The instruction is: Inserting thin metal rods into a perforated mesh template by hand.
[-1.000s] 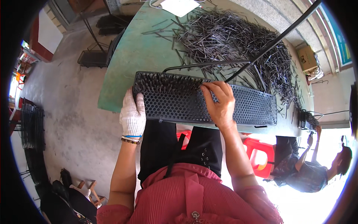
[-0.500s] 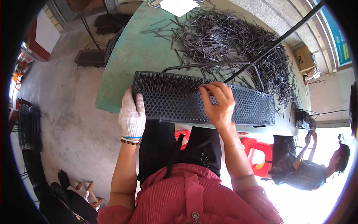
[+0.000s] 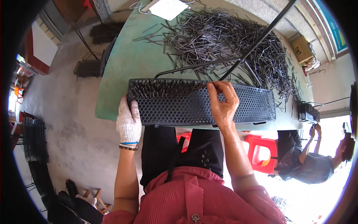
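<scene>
A long black tray (image 3: 171,111) full of round holes lies across the near edge of the green table (image 3: 119,71). Short dark bristle-like strips (image 3: 160,89) stand in the holes along its far left part; the holes on the right are bare. Around the tray's left end is my left hand (image 3: 128,117), in a white knitted glove, gripping it with the thumb on top. My bare right hand (image 3: 225,102) is over the far edge near the middle, thumb and fingers pinched beside the last strips. Whatever lies between those fingertips is too small to make out.
Behind the tray spreads a big heap of loose dark strips (image 3: 216,37). A black metal rod (image 3: 263,35) slants up over it from the tray. White paper (image 3: 167,8) lies at the back. At right, another person (image 3: 311,164) works near a red stool (image 3: 261,154) and a similar bristled tray (image 3: 310,112).
My right hand has shifted slightly right along the tray's far edge, still pinched. The tray's left end and my left hand appear a little further left and lower.
</scene>
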`<action>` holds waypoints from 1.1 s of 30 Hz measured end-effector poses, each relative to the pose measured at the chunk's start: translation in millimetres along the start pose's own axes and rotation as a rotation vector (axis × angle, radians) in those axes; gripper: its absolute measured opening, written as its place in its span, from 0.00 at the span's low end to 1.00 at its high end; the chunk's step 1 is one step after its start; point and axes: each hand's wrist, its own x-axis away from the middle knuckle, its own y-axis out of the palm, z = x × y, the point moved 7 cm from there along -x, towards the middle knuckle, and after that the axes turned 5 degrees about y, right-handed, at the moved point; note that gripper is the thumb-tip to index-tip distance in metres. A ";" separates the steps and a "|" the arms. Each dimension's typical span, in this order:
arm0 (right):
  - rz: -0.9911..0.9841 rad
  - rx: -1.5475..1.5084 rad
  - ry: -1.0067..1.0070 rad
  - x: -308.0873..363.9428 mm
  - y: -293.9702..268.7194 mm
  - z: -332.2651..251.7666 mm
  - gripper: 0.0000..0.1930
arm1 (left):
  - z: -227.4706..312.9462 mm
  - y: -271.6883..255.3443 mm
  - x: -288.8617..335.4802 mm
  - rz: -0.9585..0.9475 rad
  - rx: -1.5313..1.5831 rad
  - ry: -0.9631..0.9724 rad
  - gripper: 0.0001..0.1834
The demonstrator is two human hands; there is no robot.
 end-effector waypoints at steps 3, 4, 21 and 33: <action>0.010 0.000 -0.027 -1.3 -1.3 1.6 0.05 | 2.5 1.8 -3.0 -0.023 0.034 0.007 0.25; 0.022 0.013 -0.022 0.9 0.1 7.1 0.05 | 2.3 2.8 -2.9 -0.027 0.029 0.014 0.25; -0.227 0.227 -0.045 6.9 25.0 13.2 0.10 | 12.7 -4.3 -6.2 -0.106 0.024 -0.025 0.25; -0.799 -0.759 0.505 121.9 -44.5 32.2 0.06 | 124.5 -7.7 -177.2 -0.455 -0.312 0.577 0.34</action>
